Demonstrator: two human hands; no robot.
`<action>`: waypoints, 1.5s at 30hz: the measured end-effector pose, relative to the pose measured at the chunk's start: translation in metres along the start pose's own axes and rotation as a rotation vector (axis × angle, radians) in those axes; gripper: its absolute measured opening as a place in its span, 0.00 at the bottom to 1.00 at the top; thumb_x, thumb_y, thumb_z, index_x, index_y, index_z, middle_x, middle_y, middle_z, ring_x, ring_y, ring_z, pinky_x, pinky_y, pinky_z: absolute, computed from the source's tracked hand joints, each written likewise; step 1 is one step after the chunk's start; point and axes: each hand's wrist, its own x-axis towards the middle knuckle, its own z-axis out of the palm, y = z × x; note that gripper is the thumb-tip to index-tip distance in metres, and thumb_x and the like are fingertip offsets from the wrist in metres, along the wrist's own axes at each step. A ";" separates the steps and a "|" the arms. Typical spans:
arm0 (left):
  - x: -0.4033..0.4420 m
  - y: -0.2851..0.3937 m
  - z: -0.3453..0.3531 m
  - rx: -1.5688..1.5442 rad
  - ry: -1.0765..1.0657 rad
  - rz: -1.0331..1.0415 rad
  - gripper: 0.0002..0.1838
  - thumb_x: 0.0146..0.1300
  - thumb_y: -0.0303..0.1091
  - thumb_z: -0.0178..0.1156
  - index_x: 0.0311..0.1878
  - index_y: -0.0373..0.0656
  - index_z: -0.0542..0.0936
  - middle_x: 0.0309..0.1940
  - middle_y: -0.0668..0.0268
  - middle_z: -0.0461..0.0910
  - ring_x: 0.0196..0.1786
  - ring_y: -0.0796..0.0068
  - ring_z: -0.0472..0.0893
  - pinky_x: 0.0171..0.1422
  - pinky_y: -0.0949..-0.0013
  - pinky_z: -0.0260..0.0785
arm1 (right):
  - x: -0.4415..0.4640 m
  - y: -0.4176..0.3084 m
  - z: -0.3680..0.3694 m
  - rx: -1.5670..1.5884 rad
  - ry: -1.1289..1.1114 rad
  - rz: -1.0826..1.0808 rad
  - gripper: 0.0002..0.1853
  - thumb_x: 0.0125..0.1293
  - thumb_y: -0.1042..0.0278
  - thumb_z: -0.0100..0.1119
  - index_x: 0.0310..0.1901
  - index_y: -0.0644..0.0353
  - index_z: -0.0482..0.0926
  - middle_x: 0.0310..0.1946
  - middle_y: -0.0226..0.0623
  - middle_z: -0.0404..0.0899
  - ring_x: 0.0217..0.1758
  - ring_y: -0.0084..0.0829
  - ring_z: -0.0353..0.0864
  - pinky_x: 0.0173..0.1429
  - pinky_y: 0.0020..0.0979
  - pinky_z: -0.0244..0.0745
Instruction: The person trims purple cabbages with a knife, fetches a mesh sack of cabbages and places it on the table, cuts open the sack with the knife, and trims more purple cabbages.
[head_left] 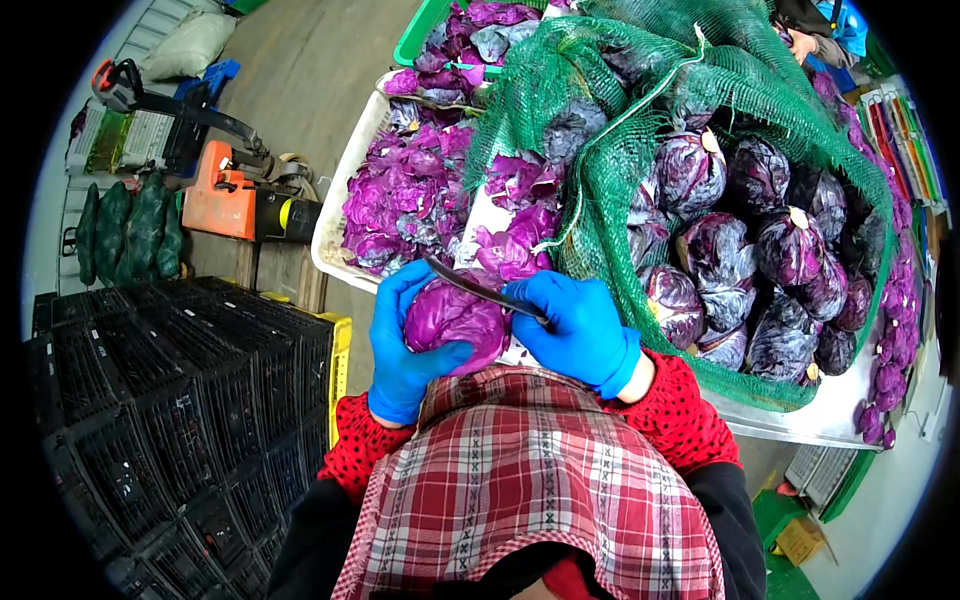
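In a blue glove, my left hand (400,345) is wrapped round a purple cabbage (455,322) held just in front of my apron. My right hand (577,328), gloved in blue too, grips a knife (480,288) by its handle. The dark, curved blade lies across the top of the cabbage, its tip pointing up and left. Beyond my hands, torn purple leaves (520,240) lie on the table. To the right, a green mesh sack (615,215) gapes wide, with several whole red cabbages (720,250) inside.
A white bin (332,235) heaped with leaves stands at the table's left, with a green crate (412,35) behind. Stacked black crates (180,400) fill the lower left, near an orange pallet jack (218,190). Cabbages line the table's right edge. Another person's hand (802,45) shows at the top right.
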 end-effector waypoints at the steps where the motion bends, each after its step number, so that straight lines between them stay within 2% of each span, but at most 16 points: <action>1: 0.000 0.001 -0.001 0.000 0.000 -0.001 0.51 0.37 0.37 0.82 0.65 0.36 0.63 0.58 0.56 0.72 0.61 0.64 0.74 0.70 0.61 0.65 | -0.001 0.005 0.003 -0.006 0.053 0.000 0.10 0.52 0.68 0.66 0.37 0.54 0.81 0.26 0.39 0.78 0.25 0.43 0.80 0.28 0.38 0.74; 3: -0.001 0.002 -0.002 -0.139 -0.028 -0.089 0.53 0.36 0.36 0.82 0.65 0.36 0.62 0.58 0.56 0.72 0.61 0.64 0.75 0.69 0.61 0.65 | 0.005 0.021 0.000 -0.031 0.126 0.051 0.10 0.53 0.68 0.68 0.38 0.56 0.82 0.28 0.39 0.81 0.23 0.37 0.80 0.28 0.34 0.76; 5: 0.000 0.003 -0.004 0.038 -0.104 0.005 0.53 0.34 0.37 0.83 0.65 0.37 0.62 0.58 0.56 0.72 0.61 0.64 0.75 0.69 0.60 0.65 | 0.014 0.025 -0.012 0.250 0.030 0.363 0.13 0.55 0.65 0.70 0.41 0.60 0.82 0.30 0.42 0.83 0.26 0.36 0.82 0.32 0.31 0.77; 7: -0.002 0.005 -0.004 0.215 -0.181 0.083 0.54 0.33 0.37 0.83 0.65 0.37 0.62 0.58 0.55 0.73 0.61 0.63 0.75 0.69 0.60 0.65 | 0.019 0.001 -0.018 0.135 0.024 0.010 0.20 0.55 0.55 0.71 0.43 0.63 0.84 0.28 0.46 0.82 0.30 0.41 0.83 0.36 0.36 0.77; 9: 0.000 0.007 -0.004 0.192 -0.320 0.041 0.55 0.32 0.37 0.83 0.64 0.38 0.62 0.58 0.56 0.73 0.61 0.63 0.75 0.69 0.60 0.65 | 0.019 -0.002 -0.022 0.152 -0.287 0.021 0.21 0.54 0.53 0.71 0.41 0.61 0.84 0.28 0.46 0.81 0.29 0.43 0.83 0.35 0.39 0.76; 13: 0.002 0.009 -0.011 0.203 -0.475 0.021 0.54 0.31 0.35 0.83 0.64 0.37 0.62 0.59 0.56 0.72 0.62 0.63 0.74 0.71 0.59 0.63 | 0.020 0.002 -0.035 0.251 -0.505 0.071 0.17 0.55 0.55 0.69 0.38 0.61 0.84 0.25 0.46 0.80 0.28 0.44 0.81 0.32 0.37 0.74; 19: -0.002 0.008 -0.013 0.064 -0.459 -0.102 0.54 0.31 0.34 0.83 0.65 0.38 0.62 0.61 0.57 0.70 0.65 0.63 0.71 0.72 0.59 0.61 | 0.000 0.005 -0.019 -0.111 -0.231 -0.246 0.11 0.52 0.61 0.65 0.37 0.54 0.82 0.24 0.38 0.76 0.22 0.42 0.78 0.28 0.39 0.73; 25: -0.001 0.023 -0.011 0.248 -0.559 0.057 0.58 0.30 0.36 0.84 0.67 0.38 0.60 0.63 0.55 0.68 0.66 0.62 0.70 0.72 0.59 0.61 | 0.003 0.057 -0.023 -0.274 -0.079 0.275 0.12 0.60 0.70 0.60 0.44 0.62 0.83 0.33 0.44 0.83 0.30 0.38 0.84 0.35 0.34 0.78; 27: 0.003 0.035 -0.010 0.484 -0.661 0.120 0.61 0.30 0.38 0.85 0.68 0.37 0.58 0.64 0.54 0.67 0.66 0.62 0.70 0.73 0.59 0.60 | 0.002 0.019 -0.031 0.166 -0.163 0.233 0.19 0.61 0.67 0.67 0.52 0.65 0.81 0.31 0.41 0.82 0.34 0.28 0.83 0.39 0.30 0.76; 29: -0.001 0.023 -0.007 0.268 -0.626 -0.023 0.64 0.28 0.40 0.86 0.70 0.37 0.56 0.64 0.54 0.67 0.67 0.61 0.69 0.73 0.58 0.60 | 0.008 -0.015 -0.041 0.216 -0.354 0.040 0.21 0.56 0.67 0.71 0.51 0.64 0.81 0.29 0.40 0.81 0.32 0.29 0.81 0.38 0.29 0.75; 30: 0.001 0.023 -0.005 0.211 -0.632 -0.039 0.68 0.24 0.39 0.87 0.70 0.37 0.55 0.65 0.54 0.67 0.68 0.60 0.69 0.74 0.58 0.58 | 0.009 -0.017 -0.035 0.167 -0.321 0.008 0.13 0.55 0.60 0.70 0.34 0.62 0.83 0.25 0.45 0.78 0.26 0.43 0.79 0.31 0.38 0.72; 31: 0.003 0.024 -0.002 0.154 -0.635 -0.055 0.71 0.20 0.39 0.88 0.71 0.38 0.54 0.66 0.55 0.67 0.69 0.59 0.68 0.75 0.57 0.56 | 0.011 -0.015 -0.037 0.162 -0.316 0.006 0.13 0.55 0.60 0.70 0.34 0.62 0.83 0.25 0.45 0.78 0.26 0.43 0.79 0.31 0.38 0.72; 33: 0.003 0.027 0.003 0.138 -0.648 -0.016 0.68 0.28 0.39 0.87 0.72 0.38 0.53 0.63 0.55 0.67 0.67 0.62 0.69 0.72 0.58 0.61 | 0.016 -0.009 -0.042 0.282 -0.444 -0.006 0.12 0.55 0.61 0.69 0.27 0.62 0.81 0.24 0.45 0.78 0.26 0.44 0.79 0.31 0.38 0.72; 37: -0.014 0.017 0.005 0.006 -0.406 -0.239 0.61 0.31 0.42 0.86 0.70 0.38 0.60 0.64 0.53 0.67 0.68 0.60 0.68 0.73 0.56 0.60 | 0.017 -0.011 -0.051 0.203 -0.545 -0.049 0.11 0.54 0.62 0.67 0.26 0.61 0.81 0.23 0.45 0.77 0.25 0.46 0.78 0.30 0.40 0.72; 40: -0.017 0.010 0.002 0.232 -0.483 -0.054 0.48 0.33 0.44 0.84 0.59 0.40 0.71 0.66 0.51 0.67 0.70 0.54 0.67 0.73 0.52 0.58 | 0.004 -0.013 -0.046 0.154 -0.475 -0.102 0.09 0.52 0.65 0.65 0.26 0.62 0.80 0.23 0.44 0.77 0.24 0.46 0.78 0.30 0.41 0.73; 45: -0.014 0.031 0.007 0.224 -0.535 -0.029 0.51 0.31 0.46 0.85 0.62 0.42 0.70 0.67 0.47 0.65 0.71 0.53 0.66 0.73 0.52 0.58 | -0.004 0.005 -0.037 0.207 -0.303 -0.052 0.07 0.52 0.65 0.65 0.26 0.60 0.80 0.23 0.42 0.76 0.23 0.45 0.78 0.28 0.40 0.72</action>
